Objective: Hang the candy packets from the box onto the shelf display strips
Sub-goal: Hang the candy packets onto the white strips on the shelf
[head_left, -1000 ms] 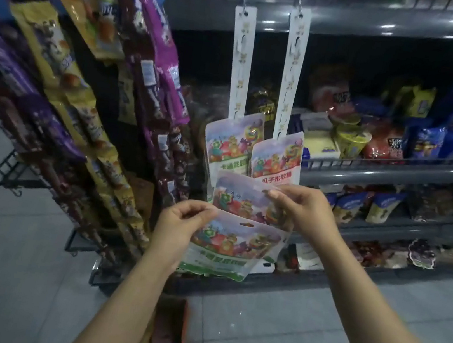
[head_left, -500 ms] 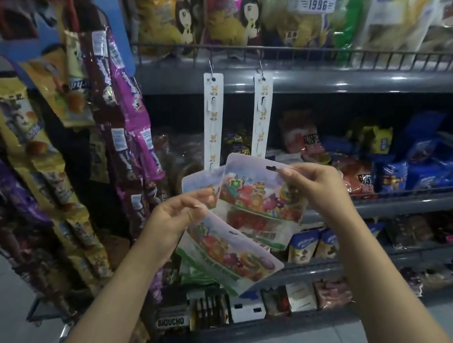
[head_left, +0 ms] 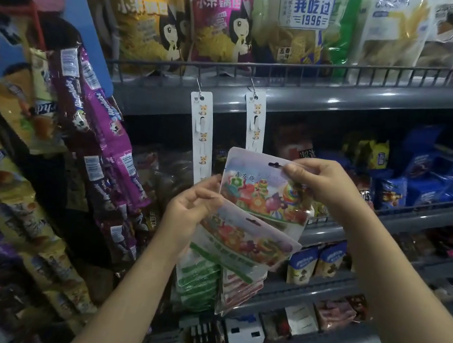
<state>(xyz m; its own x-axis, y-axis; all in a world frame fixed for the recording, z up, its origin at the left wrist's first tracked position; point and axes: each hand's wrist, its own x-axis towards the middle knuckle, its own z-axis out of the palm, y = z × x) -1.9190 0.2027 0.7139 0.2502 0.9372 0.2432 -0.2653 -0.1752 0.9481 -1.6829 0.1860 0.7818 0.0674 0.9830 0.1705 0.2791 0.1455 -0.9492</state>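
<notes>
Just below the right display strip (head_left: 256, 123), the right hand (head_left: 323, 185) pinches the top edge of the upper candy packet (head_left: 264, 188); the left hand (head_left: 186, 215) grips a lower candy packet (head_left: 244, 238), beneath the left display strip (head_left: 201, 135), both strips hooked on the shelf rail (head_left: 308, 69)

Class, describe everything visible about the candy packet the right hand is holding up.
The upper candy packet is a flat, glossy plastic pouch, pale at the top with colourful candy artwork below and a slotted hang hole near its top edge. The right hand pinches its top right corner, holding it upright before the right display strip. Its lower edge overlaps a second packet.
</notes>
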